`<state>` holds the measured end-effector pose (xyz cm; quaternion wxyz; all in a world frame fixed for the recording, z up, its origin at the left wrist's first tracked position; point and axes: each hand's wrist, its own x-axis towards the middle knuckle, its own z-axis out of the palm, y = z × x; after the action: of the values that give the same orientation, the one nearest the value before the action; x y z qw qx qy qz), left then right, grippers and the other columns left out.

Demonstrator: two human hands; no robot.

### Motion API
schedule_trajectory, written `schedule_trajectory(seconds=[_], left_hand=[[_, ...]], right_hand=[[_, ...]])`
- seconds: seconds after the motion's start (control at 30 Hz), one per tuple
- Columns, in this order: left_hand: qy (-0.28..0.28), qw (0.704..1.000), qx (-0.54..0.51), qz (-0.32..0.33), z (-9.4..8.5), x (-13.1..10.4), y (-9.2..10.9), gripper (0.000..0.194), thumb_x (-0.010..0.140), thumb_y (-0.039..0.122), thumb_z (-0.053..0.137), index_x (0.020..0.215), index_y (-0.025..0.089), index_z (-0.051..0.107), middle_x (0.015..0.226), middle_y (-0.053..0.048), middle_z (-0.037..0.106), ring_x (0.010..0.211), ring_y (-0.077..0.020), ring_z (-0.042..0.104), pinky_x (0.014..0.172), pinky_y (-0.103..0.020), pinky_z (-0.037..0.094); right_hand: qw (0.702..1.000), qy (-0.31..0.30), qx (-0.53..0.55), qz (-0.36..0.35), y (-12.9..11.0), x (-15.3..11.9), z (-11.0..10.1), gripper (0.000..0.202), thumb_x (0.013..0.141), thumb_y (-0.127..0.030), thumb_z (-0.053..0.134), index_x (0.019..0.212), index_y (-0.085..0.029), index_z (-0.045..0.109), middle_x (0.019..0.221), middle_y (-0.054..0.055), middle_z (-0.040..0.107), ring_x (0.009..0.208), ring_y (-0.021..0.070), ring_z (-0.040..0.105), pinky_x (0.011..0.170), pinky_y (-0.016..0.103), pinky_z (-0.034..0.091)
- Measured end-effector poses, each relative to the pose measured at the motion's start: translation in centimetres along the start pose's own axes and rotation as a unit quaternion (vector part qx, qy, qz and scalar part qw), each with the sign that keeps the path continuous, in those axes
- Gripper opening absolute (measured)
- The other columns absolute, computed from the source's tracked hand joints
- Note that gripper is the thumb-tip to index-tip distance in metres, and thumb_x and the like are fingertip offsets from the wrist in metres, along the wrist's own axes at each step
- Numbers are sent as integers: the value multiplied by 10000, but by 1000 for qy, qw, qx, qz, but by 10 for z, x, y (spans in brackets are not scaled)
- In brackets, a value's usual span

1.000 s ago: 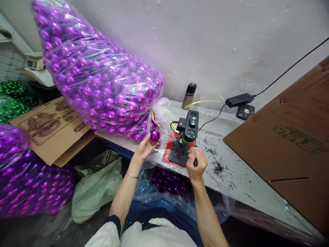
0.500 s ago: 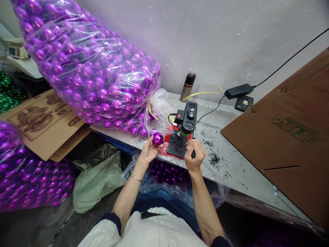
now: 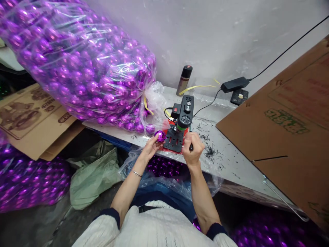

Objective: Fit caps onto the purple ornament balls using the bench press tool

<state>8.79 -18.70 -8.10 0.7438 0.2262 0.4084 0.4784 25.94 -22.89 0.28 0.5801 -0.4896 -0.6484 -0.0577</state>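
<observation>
Between the fingertips of my left hand [image 3: 149,148] is a shiny purple faceted ball [image 3: 160,136], held just left of a small black bench drill press [image 3: 185,111]. My right hand [image 3: 193,148] is closed round the black lever handle [image 3: 191,146] on the machine's right side. The machine has a slotted black base plate [image 3: 173,141], a green ring below its head and a red switch box [image 3: 175,110]. Red sheeting lies under the base. The ball is at the plate's left edge; whether it touches the plate I cannot tell.
A huge clear bag of purple balls [image 3: 89,72] leans at the left. Black shavings [image 3: 210,151] litter the white table. A spray can [image 3: 184,80], a power adapter [image 3: 235,84] and a large cardboard box [image 3: 285,130] stand beyond. More purple balls [image 3: 164,166] lie below the table edge.
The view has swung slightly, so the scene sits further left and a little higher. My left hand has brought the ball closer to the machine. My right hand keeps its grip on the lever.
</observation>
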Motion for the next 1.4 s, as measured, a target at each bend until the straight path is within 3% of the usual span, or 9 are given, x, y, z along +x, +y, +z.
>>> schedule_trajectory(seconds=[0.17,0.27,0.4,0.63,0.73,0.97,1.4], left_hand=[[28,977,165,133,19,20,-24,438,727,320,839,1108,165,690,1056,-63,751,1011,-197,689,988,-337,494],[29,941,282,186,25,29,-31,460,703,340,852,1112,187,706,1038,-60,744,1029,-231,671,1009,-375,478],[51,867,427,252,27,31,-30,550,680,373,874,1177,211,701,1055,-96,733,1061,-303,648,1033,-450,442],[2,797,520,306,33,33,-30,614,750,400,821,1275,151,623,1215,-174,687,1150,-361,621,1035,-488,421],[-16,788,520,330,35,35,-36,607,761,380,812,1291,168,607,1266,-162,663,1207,-342,594,1059,-474,412],[-39,802,488,342,26,43,-55,650,814,400,764,1384,199,528,1302,-134,647,1209,-291,603,1062,-467,441],[-36,759,529,379,20,45,-60,618,861,418,717,1392,186,504,1277,-137,653,1175,-274,623,1019,-452,483]], right_hand=[[1000,-15,-28,2,-5,22,-7,327,971,-236,448,646,-213,480,595,-25,474,555,98,428,575,275,339],[999,-23,-36,-1,-8,28,-10,346,976,-235,449,630,-214,456,583,-35,446,539,89,398,560,273,313],[999,-25,-31,-9,-9,26,-11,336,978,-216,447,642,-214,453,597,-30,463,556,87,416,574,264,326],[999,-33,-27,-11,-8,20,-11,305,978,-205,435,675,-214,475,623,-18,501,587,100,454,596,267,350],[999,-31,-24,-11,-7,18,-11,281,973,-190,440,699,-209,497,643,-12,524,603,103,471,603,268,359],[999,-24,-19,-36,-3,7,-9,227,960,-146,446,761,-203,538,680,-2,572,633,111,527,623,260,404],[997,28,-19,-69,18,-32,11,210,927,-93,431,783,-224,511,735,13,598,683,129,588,623,267,468]])
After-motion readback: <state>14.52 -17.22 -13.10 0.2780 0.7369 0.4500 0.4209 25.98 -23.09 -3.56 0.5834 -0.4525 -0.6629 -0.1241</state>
